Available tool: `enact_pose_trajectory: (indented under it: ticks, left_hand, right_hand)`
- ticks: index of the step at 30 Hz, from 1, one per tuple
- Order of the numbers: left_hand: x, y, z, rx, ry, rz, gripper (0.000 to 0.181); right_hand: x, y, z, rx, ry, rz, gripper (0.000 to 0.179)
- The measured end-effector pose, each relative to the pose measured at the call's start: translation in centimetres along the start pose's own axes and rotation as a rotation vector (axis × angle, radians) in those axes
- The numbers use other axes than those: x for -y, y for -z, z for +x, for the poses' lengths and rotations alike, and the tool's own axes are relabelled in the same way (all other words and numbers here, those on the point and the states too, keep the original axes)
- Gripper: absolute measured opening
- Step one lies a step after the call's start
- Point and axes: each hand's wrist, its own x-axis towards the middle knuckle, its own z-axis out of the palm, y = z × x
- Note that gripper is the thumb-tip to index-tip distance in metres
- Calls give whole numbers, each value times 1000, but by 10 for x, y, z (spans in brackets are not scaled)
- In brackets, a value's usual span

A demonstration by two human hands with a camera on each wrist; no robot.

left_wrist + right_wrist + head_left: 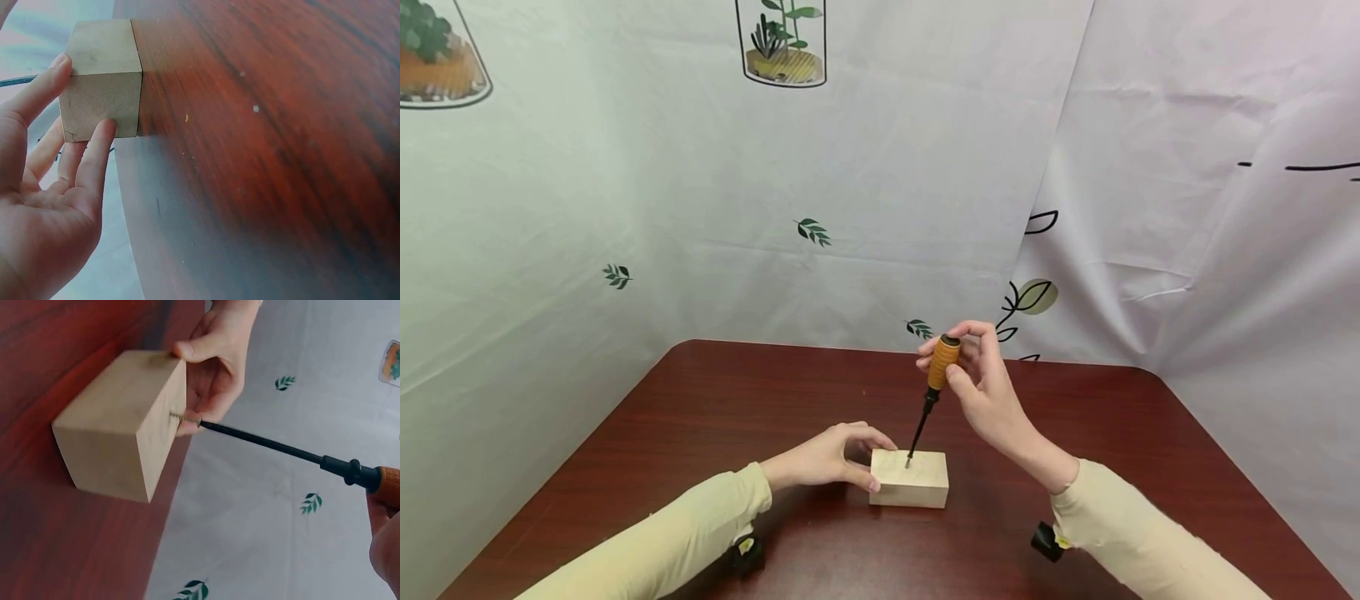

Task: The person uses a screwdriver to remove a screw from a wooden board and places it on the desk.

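Note:
A pale wooden block (917, 482) lies on the table, its long side facing the front edge. My left hand (829, 455) grips the block's left end, thumb at the near side and fingers round the far side. In my right hand (995, 404) is a screwdriver (943, 363) with an orange handle and a dark shaft, pinched between thumb and fingers. The shaft slants down to the left. In the right wrist view, its tip meets the head of a thin screw (182, 416), which stands partly sunk in the block's upper face.
The dark red wooden table (730, 400) has rounded far corners. Behind it and at both sides hangs a pale cloth (887, 183) printed with leaves and plant jars. Dark wrist cameras, such as the right one (1046, 542), sit below both sleeves.

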Motion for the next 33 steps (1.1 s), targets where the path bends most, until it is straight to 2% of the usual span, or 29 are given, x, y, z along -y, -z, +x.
enact_pose_trajectory:
  ticks: [6, 11, 13, 17, 20, 23, 27, 30, 33]
  left_hand:
    - [0, -1, 0, -6, 7, 3, 49]
    - [0, 0, -1, 1, 24, 1, 48]
    - [0, 0, -1, 6, 23, 0, 48]
    - [-1, 0, -1, 9, 16, -3, 48]
    - [-1, 0, -1, 7, 13, 1, 48]
    - [-1, 0, 0, 8, 17, -3, 48]
    - [-1, 0, 0, 12, 29, -16, 48]
    - [-1, 0, 0, 15, 33, -23, 48]
    - [-1, 1, -1, 19, 31, -28, 49]
  right_hand:
    - [2, 0, 2, -70, -72, -135, 35]
    - [2, 3, 5, -69, -140, -144, 43]
    - [2, 5, 5, -69, -131, -152, 43]
    - [1, 5, 4, -60, -62, -149, 35]
    - [1, 3, 4, -28, 0, -91, 27]
    - [3, -1, 4, -7, 5, -23, 28]
    - [5, -3, 5, -56, -79, -44, 29]
    - [5, -2, 7, -84, -146, -87, 36]
    - [4, 0, 7, -78, -163, -102, 40]
